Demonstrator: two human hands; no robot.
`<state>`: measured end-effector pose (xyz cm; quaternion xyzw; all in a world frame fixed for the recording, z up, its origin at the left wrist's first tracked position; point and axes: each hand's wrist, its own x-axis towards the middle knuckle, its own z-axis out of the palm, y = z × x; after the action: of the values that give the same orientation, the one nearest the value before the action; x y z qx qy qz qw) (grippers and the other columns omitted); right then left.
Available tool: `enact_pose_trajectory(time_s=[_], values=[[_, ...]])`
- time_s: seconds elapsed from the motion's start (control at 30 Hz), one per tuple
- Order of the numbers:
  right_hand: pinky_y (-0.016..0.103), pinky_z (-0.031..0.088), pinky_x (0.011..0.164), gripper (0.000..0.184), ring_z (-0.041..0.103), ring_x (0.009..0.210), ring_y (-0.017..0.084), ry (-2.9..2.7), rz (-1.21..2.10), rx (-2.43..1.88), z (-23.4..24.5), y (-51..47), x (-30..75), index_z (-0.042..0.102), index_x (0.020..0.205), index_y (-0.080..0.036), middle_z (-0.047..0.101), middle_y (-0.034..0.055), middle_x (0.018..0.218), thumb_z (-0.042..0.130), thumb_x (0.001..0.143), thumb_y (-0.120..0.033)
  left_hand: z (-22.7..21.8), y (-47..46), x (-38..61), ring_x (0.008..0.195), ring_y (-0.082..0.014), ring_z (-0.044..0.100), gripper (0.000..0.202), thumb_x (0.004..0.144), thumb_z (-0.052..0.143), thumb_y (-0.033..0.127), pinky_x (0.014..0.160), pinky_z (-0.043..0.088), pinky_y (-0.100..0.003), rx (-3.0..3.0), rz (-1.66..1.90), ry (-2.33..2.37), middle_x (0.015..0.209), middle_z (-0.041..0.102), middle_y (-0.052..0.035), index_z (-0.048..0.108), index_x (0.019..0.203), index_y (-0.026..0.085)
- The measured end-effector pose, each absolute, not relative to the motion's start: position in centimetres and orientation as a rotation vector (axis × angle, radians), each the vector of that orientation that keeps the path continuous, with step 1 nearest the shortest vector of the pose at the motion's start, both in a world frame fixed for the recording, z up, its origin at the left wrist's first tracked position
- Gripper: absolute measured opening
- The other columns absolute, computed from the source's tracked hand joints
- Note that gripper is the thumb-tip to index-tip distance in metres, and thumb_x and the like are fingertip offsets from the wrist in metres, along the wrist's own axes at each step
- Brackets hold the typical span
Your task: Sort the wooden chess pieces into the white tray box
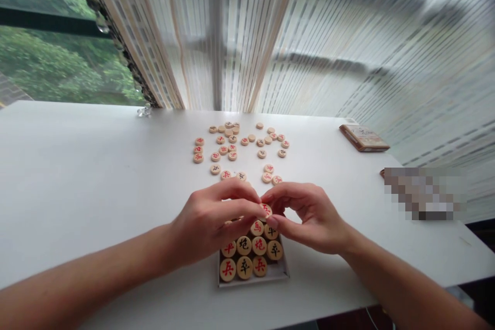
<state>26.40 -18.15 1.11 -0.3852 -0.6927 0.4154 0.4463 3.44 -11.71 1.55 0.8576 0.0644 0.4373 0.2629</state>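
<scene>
Over a shallow white box my left hand and my right hand meet fingertip to fingertip. Between them, tilted, is a round wooden Chinese chess piece with a red character, gripped by both hands. Beneath, the box holds rows of larger-looking pieces, among them a red-marked piece and a black-marked piece in the front row. A gap shows at the box's front right corner. My fingers hide the back part of the box.
Many loose chess pieces lie scattered on the white table beyond my hands. A brown flat box rests at the far right, with a blurred-out object nearer. Striped curtains hang along the far edge.
</scene>
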Motion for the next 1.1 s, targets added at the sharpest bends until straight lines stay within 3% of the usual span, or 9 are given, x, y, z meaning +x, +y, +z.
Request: enact_pose_trajectory(time_s=[0.3,0.63,0.87,1.1], values=[[0.021,0.055,0.058,0.012,0.064,0.061,0.01,-1.963,0.764,-1.024,1.9,-17.9,26.6,0.076,0.097,-0.015,0.072,0.0009,0.074,0.079,0.086,-0.017,1.1,-11.5,3.4,0.085,-0.0137,0.073,0.012,0.094,0.072,0.004,0.079,0.06,-0.021,2.435,1.145,0.118,0.101,0.072,-0.0104,0.079,0.101,0.011],[0.023,0.056,0.061,0.014,0.063,0.064,0.011,-2.031,0.673,-1.136,2.9,-18.6,26.7,0.074,0.1,-0.017,0.072,0.0008,0.078,0.076,0.087,-0.016,1.0,-10.2,3.1,0.087,-0.0168,0.072,0.017,0.092,0.069,0.005,0.077,0.061,-0.029,2.424,1.188,0.205,0.098,0.074,-0.0084,0.077,0.105,0.014],[0.024,0.056,0.059,0.017,0.061,0.063,0.012,-2.071,0.671,-1.16,3.3,-20.9,26.6,0.068,0.1,-0.019,0.07,0.0,0.078,0.076,0.085,-0.015,-1.0,-7.5,2.6,0.075,-0.0128,0.071,0.017,0.089,0.068,0.006,0.064,0.063,-0.023,2.349,1.296,0.405,0.098,0.074,-0.0085,0.079,0.1,0.012],[0.027,0.056,0.063,0.026,0.063,0.068,0.015,-2.219,0.538,-1.179,3.5,-22.9,26.2,0.068,0.102,-0.022,0.073,0.0017,0.084,0.073,0.08,-0.009,-1.2,-7.4,2.6,0.077,-0.0118,0.07,0.016,0.092,0.066,0.009,0.064,0.063,-0.02,2.332,1.302,0.413,0.097,0.074,-0.0076,0.078,0.1,0.014]])
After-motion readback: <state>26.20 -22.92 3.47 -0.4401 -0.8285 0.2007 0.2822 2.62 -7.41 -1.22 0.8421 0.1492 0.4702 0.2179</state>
